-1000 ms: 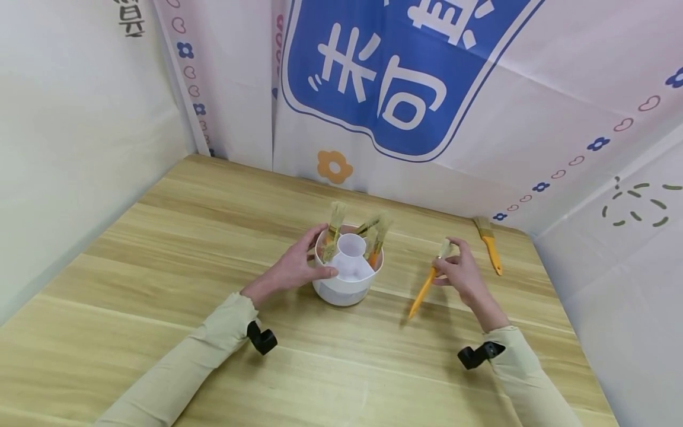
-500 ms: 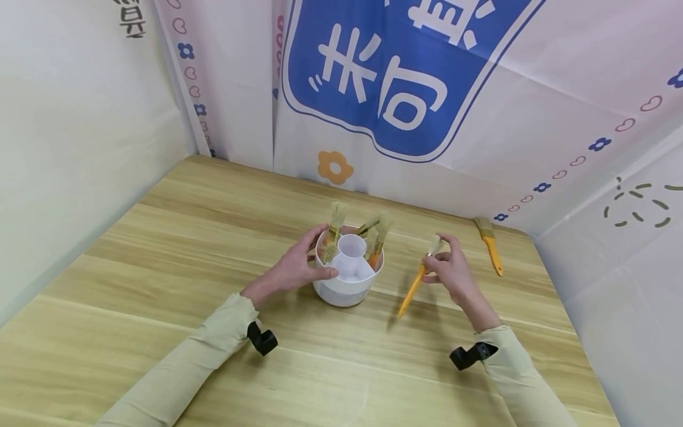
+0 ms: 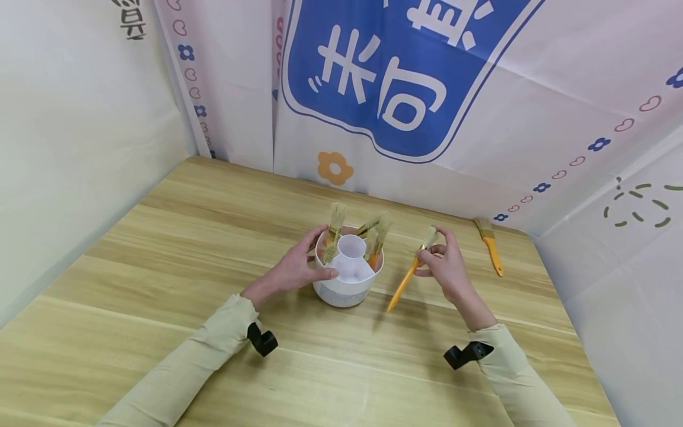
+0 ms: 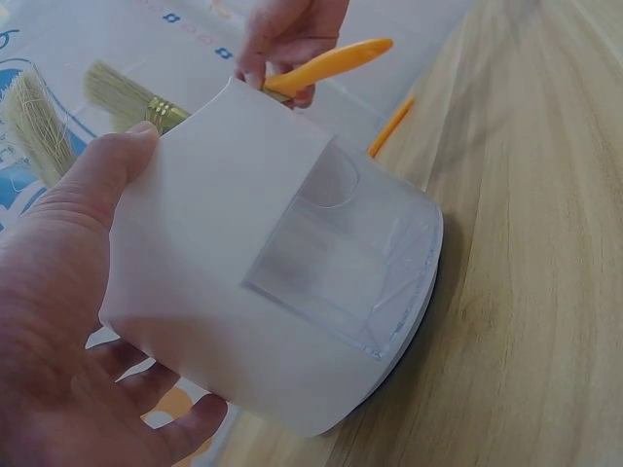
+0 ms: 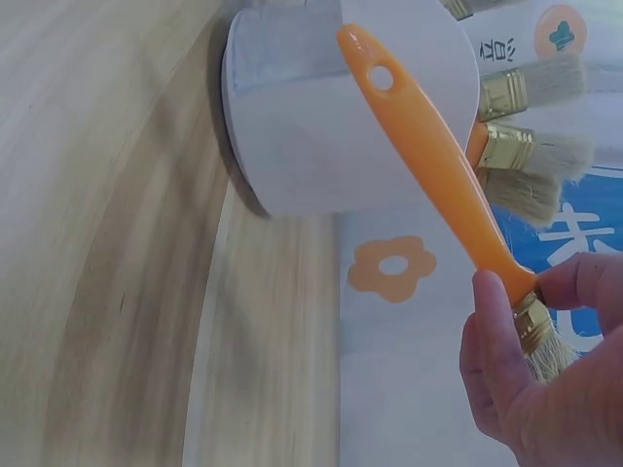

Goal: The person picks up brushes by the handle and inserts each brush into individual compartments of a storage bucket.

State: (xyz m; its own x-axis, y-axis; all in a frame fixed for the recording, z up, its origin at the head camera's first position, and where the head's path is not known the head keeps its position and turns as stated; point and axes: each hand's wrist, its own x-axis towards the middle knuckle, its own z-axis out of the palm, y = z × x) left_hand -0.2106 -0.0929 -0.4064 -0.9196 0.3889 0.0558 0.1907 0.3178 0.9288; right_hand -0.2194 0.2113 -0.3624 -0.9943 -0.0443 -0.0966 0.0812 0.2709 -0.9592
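Observation:
My left hand point(image 3: 288, 268) grips the left side of a white round organizer point(image 3: 341, 292), its thumb at the rim in the left wrist view. The organizer stands on the table, divided into compartments around a central cup point(image 3: 351, 245). Several paintbrushes stand in it bristles up, such as one brush point(image 3: 337, 218) at the left and another point(image 3: 380, 231) at the right. Right of the organizer, my right hand point(image 3: 450, 270) pinches a paintbrush near its metal band. That brush's orange handle point(image 5: 428, 156) slants down toward the organizer, with its pale bristles point(image 5: 551, 356) upward, off the table.
Another orange-handled paintbrush point(image 3: 492, 252) lies on the wooden table point(image 3: 256, 379) near the back right corner. Printed white sheeting point(image 3: 229, 118) walls the table at the back and both sides. Black wrist cameras sit on both sleeves.
My right hand has moved left toward the organizer, carrying the paintbrush with it. The left hand and the organizer have stayed in place.

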